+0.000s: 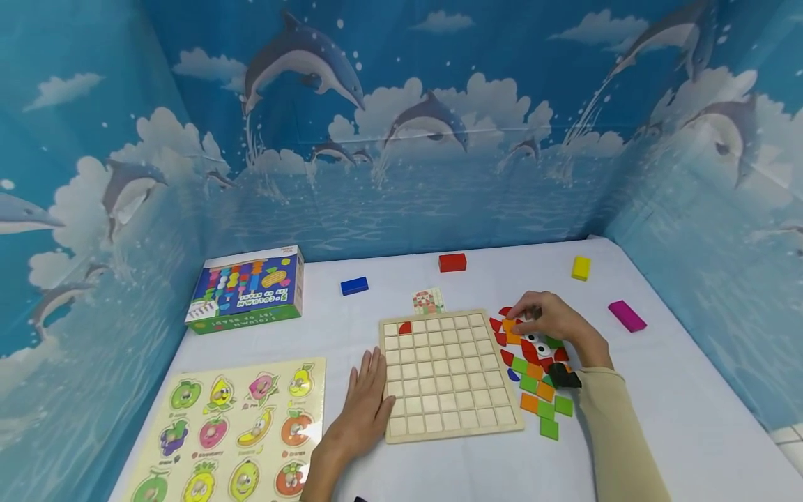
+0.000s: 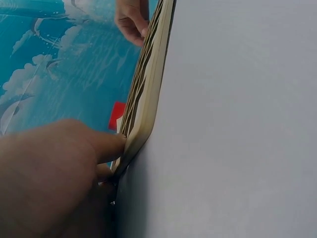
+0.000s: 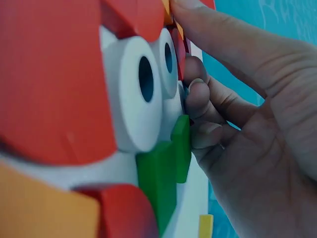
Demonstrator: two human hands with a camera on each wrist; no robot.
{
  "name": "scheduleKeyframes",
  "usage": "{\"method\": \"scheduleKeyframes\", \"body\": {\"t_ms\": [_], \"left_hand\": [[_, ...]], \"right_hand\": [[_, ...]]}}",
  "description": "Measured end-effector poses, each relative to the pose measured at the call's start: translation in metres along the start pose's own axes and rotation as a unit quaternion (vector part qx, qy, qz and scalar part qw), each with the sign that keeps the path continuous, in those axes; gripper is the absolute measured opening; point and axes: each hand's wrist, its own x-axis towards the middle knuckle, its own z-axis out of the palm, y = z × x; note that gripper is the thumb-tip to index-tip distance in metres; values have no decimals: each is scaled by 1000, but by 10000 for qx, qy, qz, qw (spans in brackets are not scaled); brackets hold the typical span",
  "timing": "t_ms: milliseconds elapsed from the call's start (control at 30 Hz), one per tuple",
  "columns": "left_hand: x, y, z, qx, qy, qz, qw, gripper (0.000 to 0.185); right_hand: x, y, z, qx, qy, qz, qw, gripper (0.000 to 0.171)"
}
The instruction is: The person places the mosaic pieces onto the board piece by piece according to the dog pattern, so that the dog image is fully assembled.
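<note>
Wooden grid board (image 1: 448,376) sits mid tabletop (image 1: 690,418), w/ one red quarter-round piece (image 1: 405,327) seated in its far-left corner cell; other cells look bare from here. I see the left hand (image 1: 366,408) lying flat at the board's 9 o'clock edge, fingers straight, grip loose and holding nothing; left wrist cam shows fingertips (image 2: 111,146) pressed against the board's edge (image 2: 148,94).

Right hand (image 1: 548,322) is over the pile of coloured tiles (image 1: 533,369) at the board's 3 o'clock, touching it. Fingers are curled down onto the far end of the pile, at an orange piece (image 1: 509,325); I can't tell for sure whether it's pinched or just touched. Right wrist cam shows fingers (image 3: 208,106) bent against two white round eye pieces (image 3: 143,94) and a green tile (image 3: 171,163), red tiles around them.

Rest of tabletop: small pattern card (image 1: 429,300) at the board's 12 o'clock; red block (image 1: 452,262) farther back, blue block (image 1: 354,286) approx 11 o'clock, yellow block (image 1: 580,268) approx 1 o'clock, magenta block (image 1: 626,316) at 3 o'clock beyond the tiles. Toy box (image 1: 247,289) at 10 o'clock, fruit peg puzzle (image 1: 235,432) at 8 o'clock.
</note>
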Motion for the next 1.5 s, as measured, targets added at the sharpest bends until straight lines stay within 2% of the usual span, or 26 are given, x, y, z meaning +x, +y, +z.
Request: {"method": "scheduleKeyframes", "body": {"t_ms": [167, 367, 567, 667, 867, 1000, 1333, 1500], "left_hand": [[0, 2, -2, -64, -106, -81, 9999, 72], [1, 4, -4, -140, -181, -146, 9996, 72], [1, 3, -3, -45, -119, -102, 9999, 72], [0, 2, -3, -21, -93, -90, 9999, 72], [-2, 4, -5, -137, -335, -272, 9990, 73], [-2, 5, -6, -167, -348, -310, 9988, 73], [-2, 3, -5, -140, -308, -283, 9990, 73], [-2, 1, -4, -61, -188, -118, 9997, 72]], "right_hand": [[-2, -2, -1, -61, -127, 37, 9999, 20], [-4, -3, 0, -15, -82, 117, 9999, 19], [-4, 0, 1, -14, -31, 97, 9999, 20], [-4, 0, 1, -5, 14, 94, 10000, 17], [-6, -1, 2, -71, 76, -32, 9999, 9], [-6, -4, 0, -22, 224, -138, 9997, 5], [-4, -18, 5, 890, 439, -422, 9942, 11], [5, -37, 21, 1180, 396, -618, 9903, 10]]}}
